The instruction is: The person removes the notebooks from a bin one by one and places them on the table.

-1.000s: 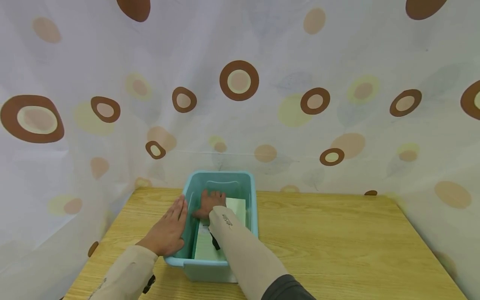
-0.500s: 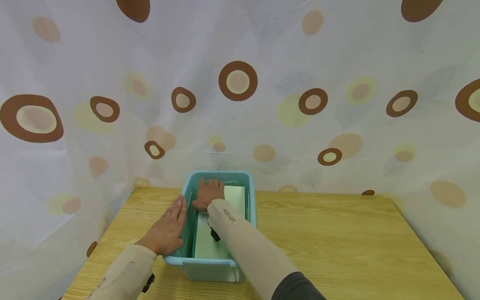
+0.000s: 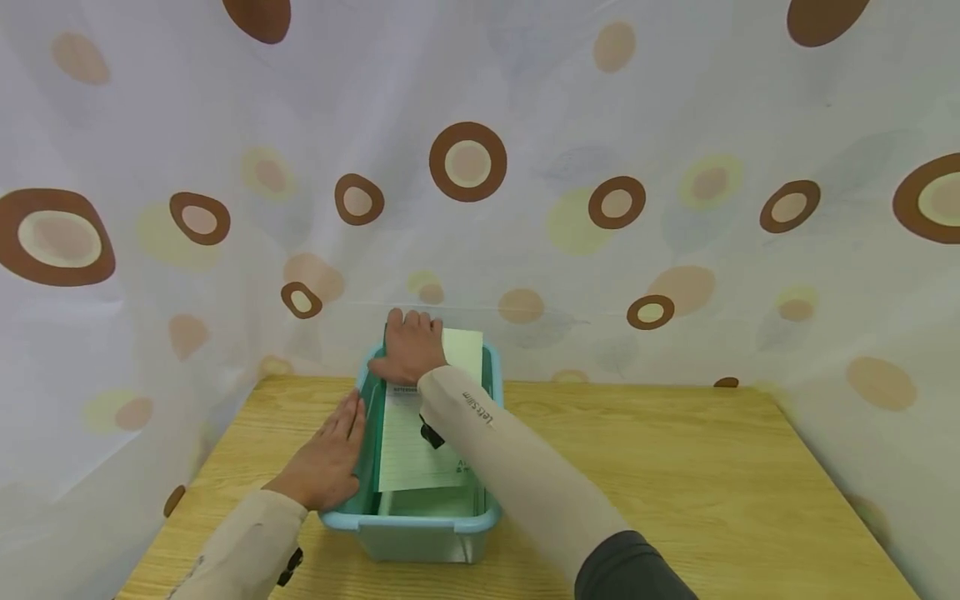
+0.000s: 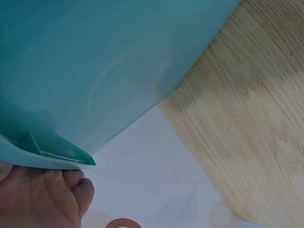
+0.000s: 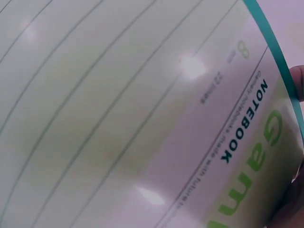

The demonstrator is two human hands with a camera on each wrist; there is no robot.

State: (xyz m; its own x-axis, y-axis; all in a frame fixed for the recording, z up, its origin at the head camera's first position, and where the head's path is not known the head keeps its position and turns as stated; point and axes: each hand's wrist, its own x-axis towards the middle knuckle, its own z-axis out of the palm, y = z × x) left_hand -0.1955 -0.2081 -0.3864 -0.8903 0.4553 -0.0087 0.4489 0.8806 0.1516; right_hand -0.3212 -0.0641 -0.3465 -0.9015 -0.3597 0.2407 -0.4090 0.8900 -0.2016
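My right hand (image 3: 409, 350) grips the far end of a pale green notebook (image 3: 411, 454), thumb on its left side. The notebook is tilted, its far end raised above the rim of a light blue plastic bin (image 3: 408, 524) and its near end inside. In the right wrist view the notebook cover (image 5: 95, 109) shows ruled lines and the word NOTEBOOK, with a fingertip (image 5: 299, 81) at its dark green edge. My left hand (image 3: 321, 460) rests on the bin's left rim, fingers straight and together. The left wrist view shows that hand (image 4: 42, 197) against the rim.
Another pale flat item (image 3: 429, 502) lies in the bin under the notebook. The bin stands on a wood-grain table (image 3: 645, 467), near its back edge. A white patterned curtain (image 3: 555, 250) hangs behind and on both sides.
My right hand has moved up and away from me, raising the notebook's far end out of the bin. The left hand has stayed at the rim.
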